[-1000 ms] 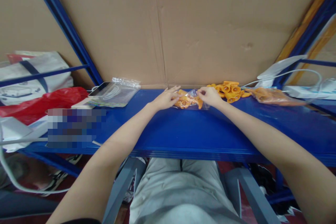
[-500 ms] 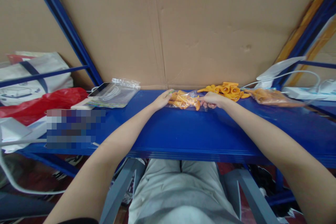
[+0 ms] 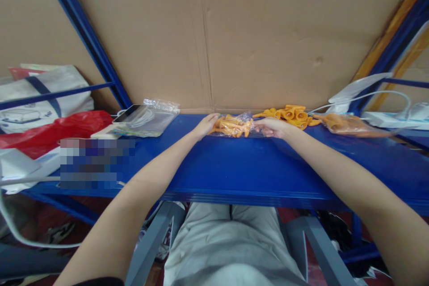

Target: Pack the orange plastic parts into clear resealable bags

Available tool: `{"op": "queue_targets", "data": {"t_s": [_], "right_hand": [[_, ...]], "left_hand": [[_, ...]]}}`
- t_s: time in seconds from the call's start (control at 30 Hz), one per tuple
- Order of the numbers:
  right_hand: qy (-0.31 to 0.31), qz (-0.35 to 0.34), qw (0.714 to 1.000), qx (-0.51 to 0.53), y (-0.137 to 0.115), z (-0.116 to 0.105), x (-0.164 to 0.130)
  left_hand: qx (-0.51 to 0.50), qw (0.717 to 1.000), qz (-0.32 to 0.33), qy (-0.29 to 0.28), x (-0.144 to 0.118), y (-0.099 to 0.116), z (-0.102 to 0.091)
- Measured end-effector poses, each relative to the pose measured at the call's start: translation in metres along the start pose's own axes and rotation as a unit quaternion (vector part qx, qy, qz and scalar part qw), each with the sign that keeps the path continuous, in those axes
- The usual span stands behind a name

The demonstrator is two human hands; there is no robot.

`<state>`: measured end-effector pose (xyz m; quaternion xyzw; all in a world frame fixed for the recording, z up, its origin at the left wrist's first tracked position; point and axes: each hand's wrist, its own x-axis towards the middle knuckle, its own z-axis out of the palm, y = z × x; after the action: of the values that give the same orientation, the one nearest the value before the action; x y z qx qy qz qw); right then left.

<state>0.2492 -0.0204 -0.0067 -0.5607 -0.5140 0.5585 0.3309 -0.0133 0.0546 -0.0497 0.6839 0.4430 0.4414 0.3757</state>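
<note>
On the blue table, left fingers and right fingers grip a glossy, crinkled clear bag of orange pieces.

The pieces are orange — the shelf blue.

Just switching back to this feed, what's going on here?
A person has both hands at a clear plastic bag of orange pieces near the back of a blue tabletop: the left hand at one end, the right hand at the other. Loose orange pieces lie in a pile just beyond the right hand, with another bag farther right.
</note>
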Motion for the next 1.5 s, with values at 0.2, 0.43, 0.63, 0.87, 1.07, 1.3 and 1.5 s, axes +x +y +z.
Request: {"op": "queue_targets", "data": {"t_s": [0.2, 0.43, 0.63, 0.87, 1.07, 1.3, 1.5], "right_hand": [[-0.023, -0.039, 0.999, -0.008, 0.002, -0.007, 0.003], [0.005, -0.071, 0.994, -0.08, 0.001, -0.002, -0.003], [0.018, -0.073, 0.991, -0.115, -0.004, 0.003, -0.009], [0.017, -0.072, 0.976, -0.205, -0.003, 0.008, -0.013], [0.005, -0.148, 0.971, -0.186, -0.005, 0.011, -0.015], [0.043, -0.151, 0.943, -0.294, 0.002, 0.009, -0.007], [-0.008, -0.188, 0.923, -0.335, 0.006, 0.008, -0.005]], "left_hand": [[0.043, 0.999, 0.01, 0.017, -0.005, 0.009, 0.0], [0.111, 0.991, 0.073, -0.013, -0.006, 0.01, -0.003], [0.243, 0.947, 0.212, -0.003, -0.006, 0.012, -0.003], [0.27, 0.923, 0.272, 0.015, -0.01, 0.016, 0.003], [0.239, 0.935, 0.263, 0.001, -0.015, 0.022, 0.006], [0.189, 0.968, 0.151, 0.073, -0.013, 0.025, 0.003], [0.146, 0.98, -0.033, 0.134, 0.001, 0.004, -0.006]]}}
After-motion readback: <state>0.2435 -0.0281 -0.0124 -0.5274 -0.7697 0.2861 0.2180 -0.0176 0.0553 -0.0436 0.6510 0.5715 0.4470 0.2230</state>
